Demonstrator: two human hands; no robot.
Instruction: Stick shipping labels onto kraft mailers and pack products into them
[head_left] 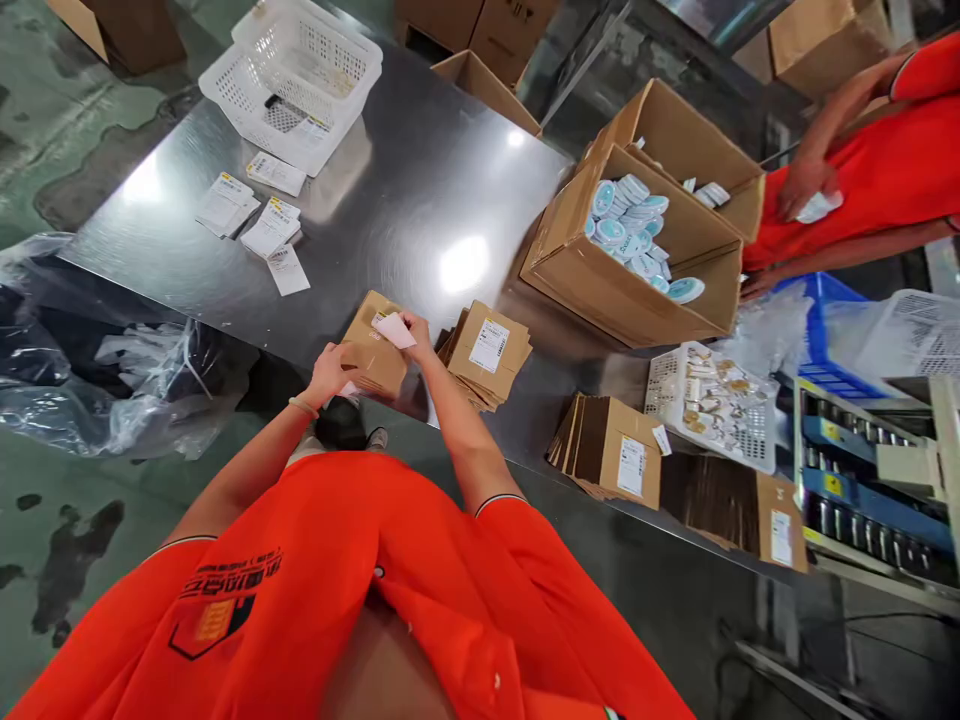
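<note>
A flat brown card pile (381, 366) sits at the edge of the shiny table (405, 160), the right hand (416, 336) pinches a pale slip (395, 331) above it, and the left hand (330, 372) touches its side, maybe gripping, I can't tell

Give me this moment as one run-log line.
left hand: at cardboard stack | right hand: holding white slip over it | beside: second labelled stack | table: label piles, white basket

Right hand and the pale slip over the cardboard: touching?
Touching. The head view shows the right hand holding the pale slip at one end.
</note>
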